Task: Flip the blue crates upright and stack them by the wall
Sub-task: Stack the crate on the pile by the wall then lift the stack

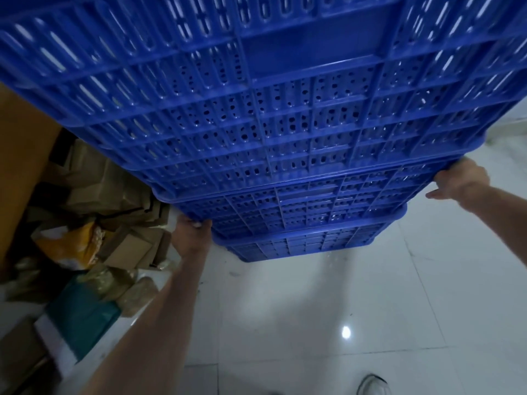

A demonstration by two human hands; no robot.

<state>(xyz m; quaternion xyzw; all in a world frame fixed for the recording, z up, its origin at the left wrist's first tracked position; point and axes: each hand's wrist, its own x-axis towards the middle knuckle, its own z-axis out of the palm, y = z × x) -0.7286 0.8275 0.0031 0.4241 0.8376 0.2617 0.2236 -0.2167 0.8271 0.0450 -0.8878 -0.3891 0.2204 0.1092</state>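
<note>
My left hand (pixel 191 232) and right hand (pixel 456 181) each clench a rim of the stack of blue crates (pixel 271 124), one grip at either near corner. I count at least three crates, nested, standing on the white tiled floor (pixel 342 309). No writing is readable. Cardboard boxes (pixel 85 223) crowd the stack's left; open floor lies right and toward me, by one shoe (pixel 373 385).

Stack of crates (pixel 285 155) standing on the tiled floor (pixel 328 309), directly ahead of the person. Left hand (pixel 191 233) at the stack's lower left rim; right hand (pixel 459 181) at its right rim. Pile of cardboard boxes (pixel 94 212) left of the stack. Shoe (pixel 373 385) on the floor, nearest the viewer.
</note>
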